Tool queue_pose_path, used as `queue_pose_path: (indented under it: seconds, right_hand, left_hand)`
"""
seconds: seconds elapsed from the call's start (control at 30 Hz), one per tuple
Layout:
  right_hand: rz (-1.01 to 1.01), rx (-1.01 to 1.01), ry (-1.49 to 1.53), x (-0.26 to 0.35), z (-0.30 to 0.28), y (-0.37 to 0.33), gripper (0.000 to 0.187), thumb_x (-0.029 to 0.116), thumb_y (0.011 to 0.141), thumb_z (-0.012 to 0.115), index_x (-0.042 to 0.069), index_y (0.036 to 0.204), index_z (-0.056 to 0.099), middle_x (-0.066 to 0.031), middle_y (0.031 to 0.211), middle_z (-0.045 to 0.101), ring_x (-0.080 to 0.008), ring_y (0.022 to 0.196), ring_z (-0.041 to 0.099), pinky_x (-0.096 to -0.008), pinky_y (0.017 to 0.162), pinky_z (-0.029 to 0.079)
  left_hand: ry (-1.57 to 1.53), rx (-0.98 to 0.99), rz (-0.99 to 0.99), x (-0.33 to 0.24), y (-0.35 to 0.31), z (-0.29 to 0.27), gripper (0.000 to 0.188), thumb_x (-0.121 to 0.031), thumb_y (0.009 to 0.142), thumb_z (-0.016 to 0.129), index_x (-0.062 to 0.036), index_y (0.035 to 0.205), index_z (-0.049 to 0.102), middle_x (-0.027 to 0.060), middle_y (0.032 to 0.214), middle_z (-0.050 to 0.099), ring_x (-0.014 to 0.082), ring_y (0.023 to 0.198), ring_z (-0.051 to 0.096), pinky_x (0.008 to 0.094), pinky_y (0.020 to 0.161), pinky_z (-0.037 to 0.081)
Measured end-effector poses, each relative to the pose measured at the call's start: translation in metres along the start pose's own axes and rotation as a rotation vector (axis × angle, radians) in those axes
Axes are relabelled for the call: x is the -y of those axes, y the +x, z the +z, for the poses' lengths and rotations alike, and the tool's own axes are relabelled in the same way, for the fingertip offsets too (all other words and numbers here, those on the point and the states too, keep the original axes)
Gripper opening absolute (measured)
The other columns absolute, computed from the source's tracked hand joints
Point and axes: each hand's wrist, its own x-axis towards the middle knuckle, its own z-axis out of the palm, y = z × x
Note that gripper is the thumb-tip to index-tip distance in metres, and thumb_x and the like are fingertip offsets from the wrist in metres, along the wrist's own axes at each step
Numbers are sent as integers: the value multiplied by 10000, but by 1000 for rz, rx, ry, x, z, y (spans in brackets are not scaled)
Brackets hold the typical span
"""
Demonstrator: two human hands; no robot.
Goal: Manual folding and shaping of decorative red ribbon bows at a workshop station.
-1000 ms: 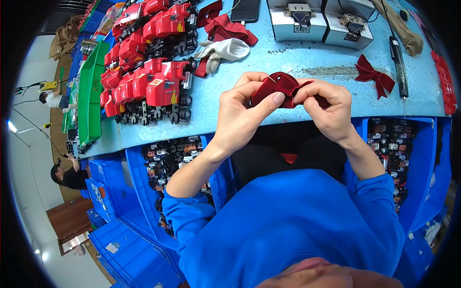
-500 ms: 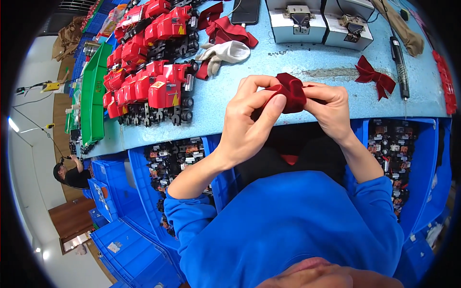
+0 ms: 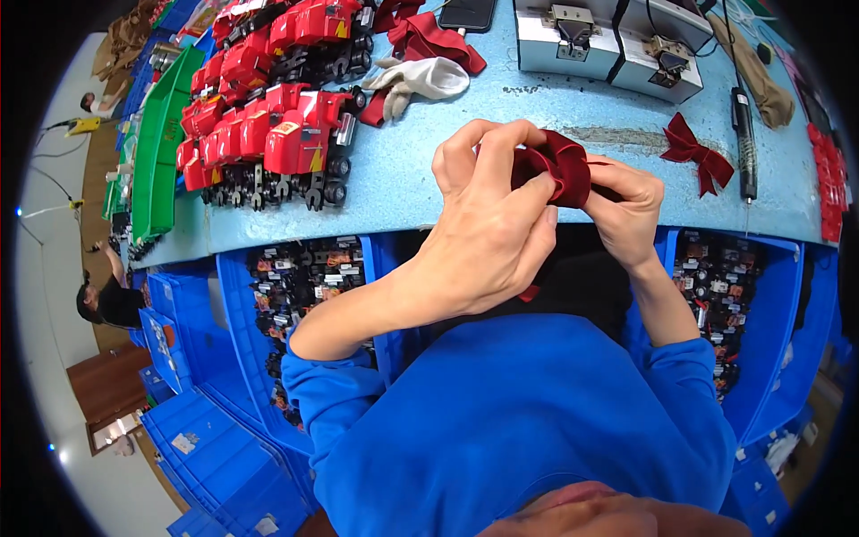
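Observation:
Both hands grip one dark red velvet bow (image 3: 565, 166) above the front edge of the light blue table (image 3: 429, 161). My left hand (image 3: 492, 201) curls over its left side, thumb and fingers closed on the loops. At the bow's right side, my right hand (image 3: 625, 201) pinches the fabric between thumb and fingers. Part of the ribbon is hidden behind the fingers. Another finished-looking red bow (image 3: 698, 155) lies on the table to the right of my hands. Red ribbon pieces (image 3: 434, 43) and a white-grey glove (image 3: 420, 80) lie farther back on the left.
Rows of red toy trucks (image 3: 295, 134) stand at the left beside a green tray (image 3: 159, 152). A silver metal box (image 3: 573, 45) and a black pen-like tool (image 3: 744, 148) are at the back right. Blue crates (image 3: 771, 295) with small parts sit below the edge. Another person (image 3: 112, 304) is far left.
My left hand has turned, its back now facing up and its fingers arched over the bow. The bow has shifted slightly right. My right hand still pinches it, and the whole view has shifted a little.

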Motion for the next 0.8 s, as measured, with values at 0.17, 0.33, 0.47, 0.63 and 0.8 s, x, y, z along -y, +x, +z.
queue_pose_path:
  seconds: [0.17,0.33,0.47,0.63,0.8]
  right_hand:
    - [-131,-45,-140,-5,1,-6,168,-96,711,629,-40,867,662,-142,926,659,-158,811,624,-249,712,501]
    - [-180,-105,-252,-7,4,-8,191,-102,710,625,-32,885,655,-151,927,657,-169,811,638,-254,698,511]
    - [-136,-154,-114,-7,5,-7,165,-74,748,622,-57,912,636,-153,939,648,-172,842,624,-262,747,497]
    - [-120,-117,75,-17,-3,-10,181,-42,774,623,-73,952,607,-157,973,630,-183,871,610,-276,783,483]
    - [-168,-54,39,-16,-5,-10,221,12,785,643,-59,985,581,-137,1001,615,-159,864,601,-269,791,474]
  left_hand:
    - [6,4,-17,1,-4,1,180,-28,738,549,19,912,558,242,1347,264,388,1136,275,458,931,257]
    - [-148,30,-56,5,-7,0,165,-34,763,543,34,912,558,259,1348,264,408,1155,258,465,947,262]
    - [-355,-127,-94,11,-11,0,162,-76,796,564,34,915,580,221,1265,389,348,1118,399,403,915,351]
    - [-875,-219,-374,28,-15,-2,277,-147,849,598,-13,1062,481,103,1066,522,144,1033,503,284,848,435]
    - [-1020,-13,-544,31,-10,-6,309,-161,799,673,-24,1018,504,44,942,568,97,888,551,251,755,472]
